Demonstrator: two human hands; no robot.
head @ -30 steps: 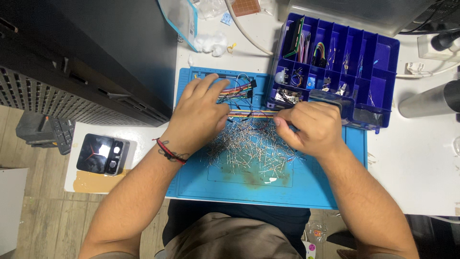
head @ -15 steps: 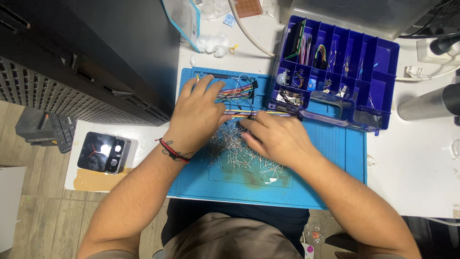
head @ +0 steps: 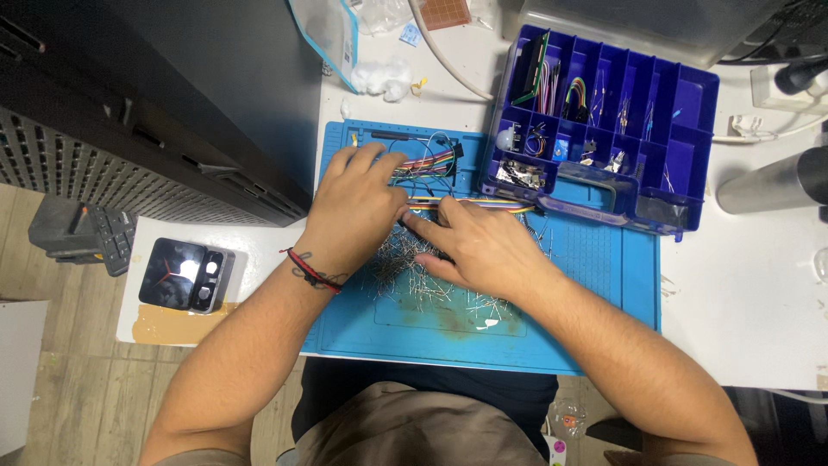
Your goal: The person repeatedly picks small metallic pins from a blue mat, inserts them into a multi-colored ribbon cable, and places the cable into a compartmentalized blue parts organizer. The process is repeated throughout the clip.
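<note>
Blue mat: a smooth rubbery work mat [head: 595, 293] lies flat on the white desk [head: 742, 328], mid-frame.
Metal pins: a loose heap of thin, shiny wire-like parts [head: 405, 267] is spread over the mat's centre, under both hands.
Left hand: the left hand [head: 354, 211] lies palm down, fingers spread over coloured jumper wires [head: 427, 162]; grip cannot be told.
Right hand: the right hand [head: 479, 246] is curled low on the pins, fingertips near a flat ribbon cable [head: 483, 204]; possibly pinching something, view unclear.
Purple box: a glossy plastic organiser [head: 690, 121], upper right, holds wires and small parts in square compartments.
</note>
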